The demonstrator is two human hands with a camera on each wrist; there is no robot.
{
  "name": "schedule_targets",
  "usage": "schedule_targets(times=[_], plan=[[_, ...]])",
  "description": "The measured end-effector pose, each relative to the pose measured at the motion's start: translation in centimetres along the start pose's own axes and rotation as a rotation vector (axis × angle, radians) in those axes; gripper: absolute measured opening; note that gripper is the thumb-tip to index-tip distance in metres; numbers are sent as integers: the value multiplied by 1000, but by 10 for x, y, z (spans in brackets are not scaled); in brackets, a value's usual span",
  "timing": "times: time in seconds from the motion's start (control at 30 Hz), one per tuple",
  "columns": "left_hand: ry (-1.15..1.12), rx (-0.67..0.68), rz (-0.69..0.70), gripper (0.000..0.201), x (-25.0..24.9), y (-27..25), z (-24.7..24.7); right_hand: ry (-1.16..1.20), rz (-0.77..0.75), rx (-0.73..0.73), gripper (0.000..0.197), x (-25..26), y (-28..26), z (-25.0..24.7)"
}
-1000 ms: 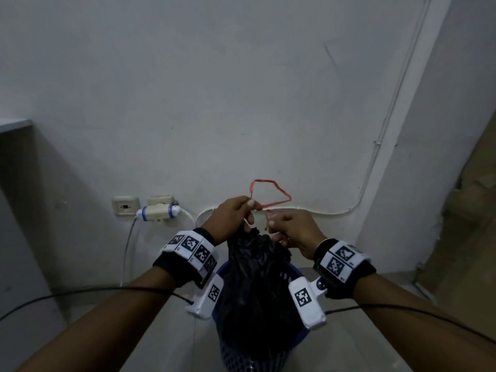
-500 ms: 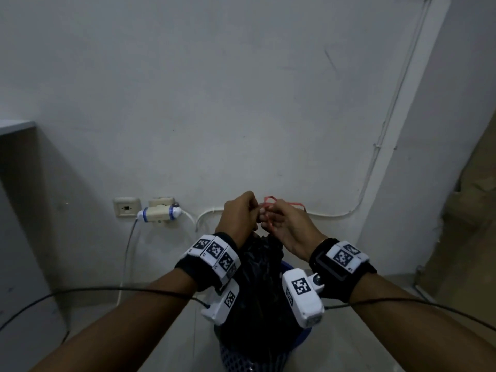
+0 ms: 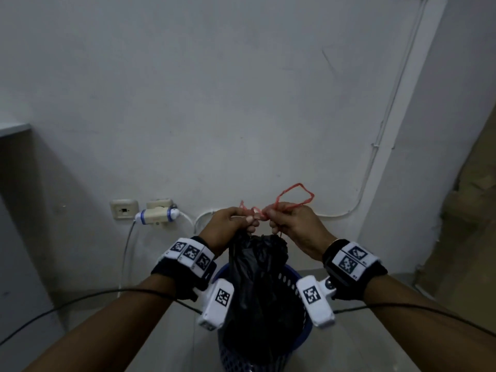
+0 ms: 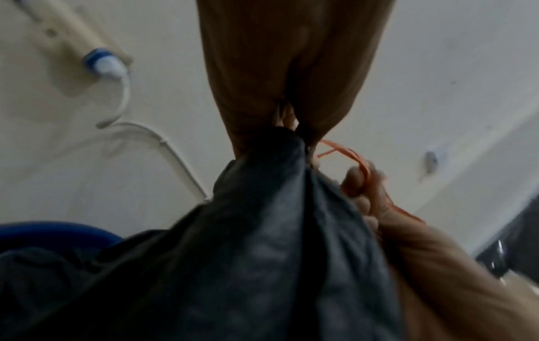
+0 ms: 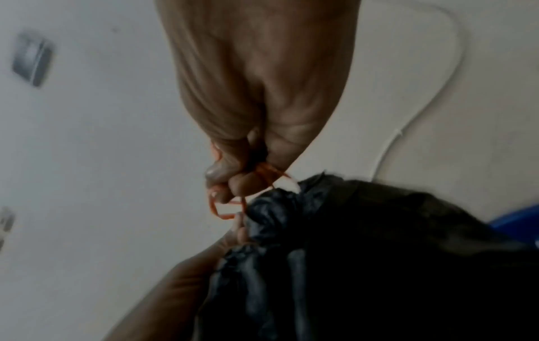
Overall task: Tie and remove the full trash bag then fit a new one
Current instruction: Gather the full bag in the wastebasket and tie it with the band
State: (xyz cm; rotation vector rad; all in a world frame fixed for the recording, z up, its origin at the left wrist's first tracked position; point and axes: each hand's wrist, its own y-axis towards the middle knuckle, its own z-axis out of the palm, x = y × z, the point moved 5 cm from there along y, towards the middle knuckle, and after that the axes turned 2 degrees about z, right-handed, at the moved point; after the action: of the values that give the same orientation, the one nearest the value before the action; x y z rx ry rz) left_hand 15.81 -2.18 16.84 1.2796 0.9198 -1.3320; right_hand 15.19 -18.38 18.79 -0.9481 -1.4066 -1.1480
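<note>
With the left hand (image 3: 230, 224) pinching the black trash bag's (image 3: 257, 277) gathered neck and the right hand (image 3: 292, 224) pinching the red drawstring (image 3: 295, 197), a hard tug could snap the string or let the half-tied knot slip loose.

A dim white wall (image 3: 214, 103) carries two sockets (image 3: 124, 209) and a thin cable (image 3: 386, 124).
</note>
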Motion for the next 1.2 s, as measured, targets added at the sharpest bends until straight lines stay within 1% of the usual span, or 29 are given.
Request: schedule_targets(times=[0.07,0.13,0.23,0.33,0.37,0.4,0.43,0.5,0.53,0.6,0.67,0.73,0.77,0.83,0.87,0.93,1.0,1.03,1.1,1.17,1.2], plan=[[-105,2,-57,25,3,0,-2,-144,-41,59,14,5,-4,-2],[-180,1,-83,31,7,1,-2,-307,-85,100,11,13,-5,-3],[-276,24,-54,35,8,2,0,-528,-157,105,8,19,-5,0],[-323,37,-34,34,8,2,1,-581,-226,47,23,20,-6,3],[-329,49,-29,34,7,2,2,-590,-238,28,21,19,-6,4],[-338,56,-29,33,6,1,3,-574,-234,4,14,16,-5,5],[-341,47,-35,33,5,1,3,-535,-215,-27,13,14,-4,5],[-324,13,-51,32,4,3,2,-448,-180,-85,25,13,-4,2],[-315,20,-63,32,3,3,2,-455,-187,-114,26,12,-3,-1],[-333,103,-101,32,2,1,9,-545,-235,-167,18,13,-3,-4],[-373,222,-189,34,3,-3,19,-611,-286,-187,12,15,-4,-3],[-328,309,-271,36,2,-7,24,-653,-333,-183,7,19,-6,3],[-291,348,-282,36,2,-8,25,-639,-344,-167,7,22,-9,8],[-254,391,-276,36,1,-8,26,-658,-396,-184,22,26,-12,11],[-269,378,-264,35,1,-7,24,-677,-408,-200,26,25,-11,8],[-277,309,-207,34,4,-2,19,-681,-417,-215,18,21,-8,0],[-165,211,-115,32,4,2,10,-666,-439,-190,5,21,-9,-1],[-95,163,-63,30,3,4,7,-674,-450,-181,3,21,-9,-2],[-9,61,26,27,-1,6,0,-694,-468,-172,9,23,-12,-1],[-54,-75,62,28,-3,8,-8,-643,-434,-135,3,20,-12,-1],[-123,-154,53,28,-3,9,-15,-633,-432,-120,8,17,-11,-2]])
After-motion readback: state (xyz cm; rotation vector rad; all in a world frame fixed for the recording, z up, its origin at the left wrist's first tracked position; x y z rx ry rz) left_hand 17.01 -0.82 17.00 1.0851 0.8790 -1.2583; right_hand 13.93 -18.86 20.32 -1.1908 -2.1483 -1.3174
